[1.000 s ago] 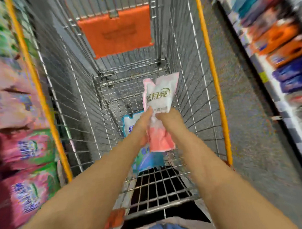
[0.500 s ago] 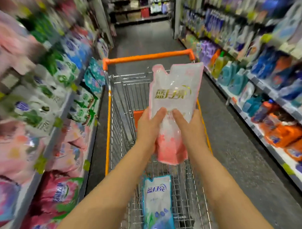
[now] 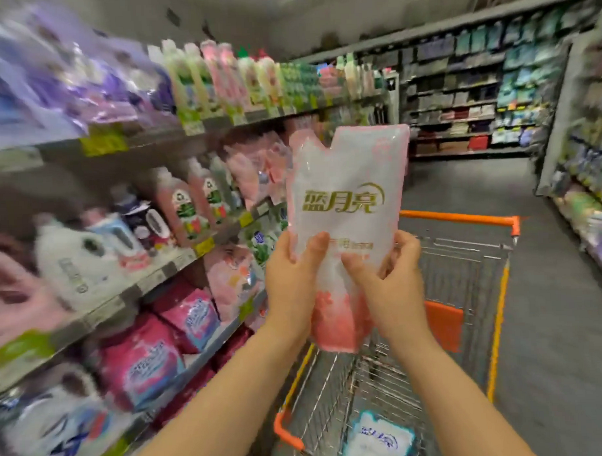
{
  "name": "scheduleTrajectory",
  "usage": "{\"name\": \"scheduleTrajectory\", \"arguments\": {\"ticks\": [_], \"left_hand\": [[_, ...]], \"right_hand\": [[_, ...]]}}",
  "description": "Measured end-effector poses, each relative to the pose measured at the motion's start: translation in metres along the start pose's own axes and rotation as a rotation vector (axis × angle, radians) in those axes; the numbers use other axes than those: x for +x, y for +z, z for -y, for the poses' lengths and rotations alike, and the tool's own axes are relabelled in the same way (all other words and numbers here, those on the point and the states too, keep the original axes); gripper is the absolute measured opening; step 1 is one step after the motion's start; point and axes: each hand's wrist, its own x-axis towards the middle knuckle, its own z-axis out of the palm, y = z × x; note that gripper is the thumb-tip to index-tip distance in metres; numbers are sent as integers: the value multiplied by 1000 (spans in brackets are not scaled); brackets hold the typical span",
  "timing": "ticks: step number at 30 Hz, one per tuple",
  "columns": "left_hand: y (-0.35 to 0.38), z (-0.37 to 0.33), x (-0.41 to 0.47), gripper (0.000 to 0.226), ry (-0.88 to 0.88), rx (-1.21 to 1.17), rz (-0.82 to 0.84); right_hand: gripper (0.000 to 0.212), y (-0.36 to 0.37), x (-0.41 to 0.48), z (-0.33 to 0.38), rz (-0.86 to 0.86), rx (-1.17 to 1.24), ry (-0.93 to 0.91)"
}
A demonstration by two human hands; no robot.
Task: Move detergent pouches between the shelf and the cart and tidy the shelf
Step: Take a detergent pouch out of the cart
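Item: pink pouch (image 3: 347, 233). I lifted it from low inside the cart (image 3: 463, 218) to shelf (image 3: 148, 286) height, upright and clear above the basket. My left hand (image 3: 291, 286) and right hand (image 3: 390, 286) rose with it. View: I swung up from the cart floor toward the left shelving.

A dim grey floor (image 3: 552, 338) leads to stocked dark racks (image 3: 459, 99) along the back wall

1 left hand (image 3: 291, 286), 1 right hand (image 3: 394, 287), 1 pink pouch (image 3: 345, 178), 1 blue pouch (image 3: 378, 441), 1 wire cart (image 3: 465, 273)
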Motion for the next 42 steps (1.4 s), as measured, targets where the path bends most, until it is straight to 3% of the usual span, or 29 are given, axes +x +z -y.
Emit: {"name": "scheduleTrajectory", "arguments": {"ticks": [6,13,20,27,34,39,42], "left_hand": [[-90,-109,-55,41,183,27,-175],[-243,-237,-153,28,357,174,-436],[-401,-361,-266,26,336,473,-709],[-506,-439,-326,9,349,579,-932],[-597,-493,-324,33,410,606,-1050],[-654,-539,-303,71,302,699,-1058],[-686,-571,-285,71,234,714,-1046]], "right_hand": [[54,80,-76,84,221,182,-155],[46,208,-213,171,590,444,-118],[33,337,-380,249,751,604,-57],[31,439,-475,309,958,719,-53],[26,548,-507,347,1072,781,-141],[38,632,-506,379,1166,841,-227],[39,677,-504,405,1182,850,-284]]}}
